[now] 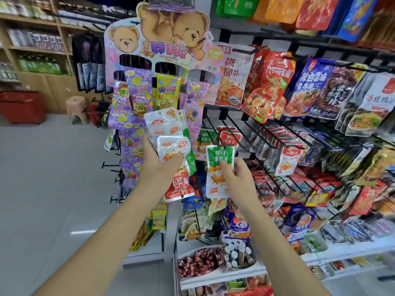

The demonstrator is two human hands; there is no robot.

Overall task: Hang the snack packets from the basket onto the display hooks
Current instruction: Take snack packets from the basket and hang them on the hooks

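Note:
My left hand (pixel 159 165) grips a bunch of small snack packets (pixel 171 146), white, green and red ones fanned out. A single green-and-white packet (pixel 219 171) is pinched in my right hand (pixel 237 178), its top edge at the tip of a black display hook (pixel 215 133). More green and red packets of the same kind (pixel 229 137) hang on the hooks just behind it. I cannot tell whether the packet's hole is on the hook.
Black hook rows with many hanging snack bags (pixel 320 99) fill the right side. A bear-printed cardboard candy display (pixel 162 50) stands left of the hooks. A red basket (pixel 21 107) and a plastic stool (pixel 77 110) sit on the floor far left. Trays of small sweets (pixel 201 263) lie below.

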